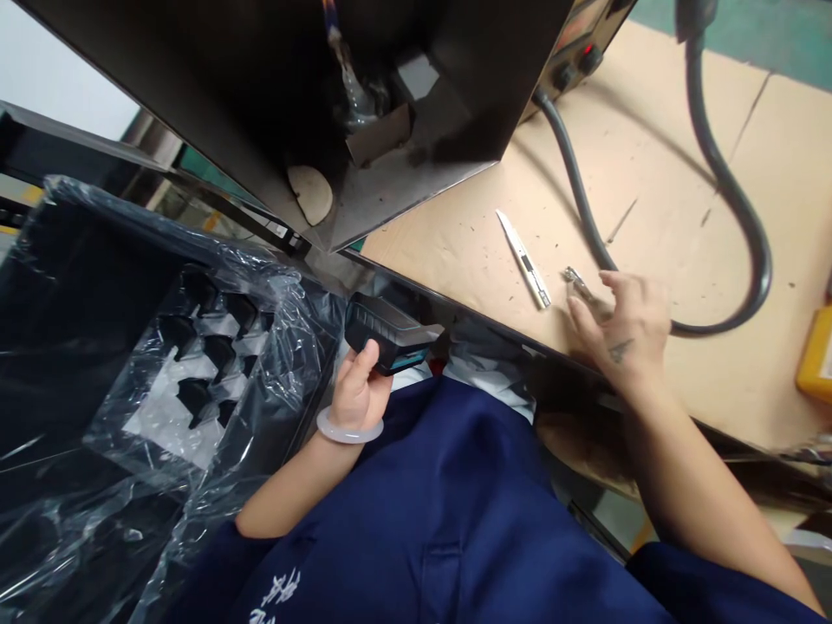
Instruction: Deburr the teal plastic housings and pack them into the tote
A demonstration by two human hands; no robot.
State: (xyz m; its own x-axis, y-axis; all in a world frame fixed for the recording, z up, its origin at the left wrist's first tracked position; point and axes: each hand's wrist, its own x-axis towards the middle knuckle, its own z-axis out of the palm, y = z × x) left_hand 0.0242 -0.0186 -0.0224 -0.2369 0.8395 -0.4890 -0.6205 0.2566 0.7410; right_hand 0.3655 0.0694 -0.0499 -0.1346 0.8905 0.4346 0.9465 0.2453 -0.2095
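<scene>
The person's left hand [356, 390] is gripping a black plastic part [390, 334] just off the table's near edge, its thumb pressing on top and a pale bangle [349, 427] circling the wrist. The right hand [627, 325] is reaching over the table [650, 373], palm down, loosely open, thumb and forefinger parting around a small shiny metal tool [581, 284]; whether they are touching it, I cannot tell. At the hand's ten o'clock, a slim silver knife [523, 260] is lying flat on the tan, speckled top. A thick, smooth grey cable [734, 186] is passing by that hand and curving up toward one o'clock.

Farther out, a dark metal hood [448, 95] is standing at twelve o'clock, sheltering a greyish lump [359, 100] and a cream half-round piece [312, 194]. At nine o'clock, crinkled clear plastic [282, 303] is covering dark pieces [217, 351] in a bin. A yellow object [816, 354] is sitting at three o'clock.
</scene>
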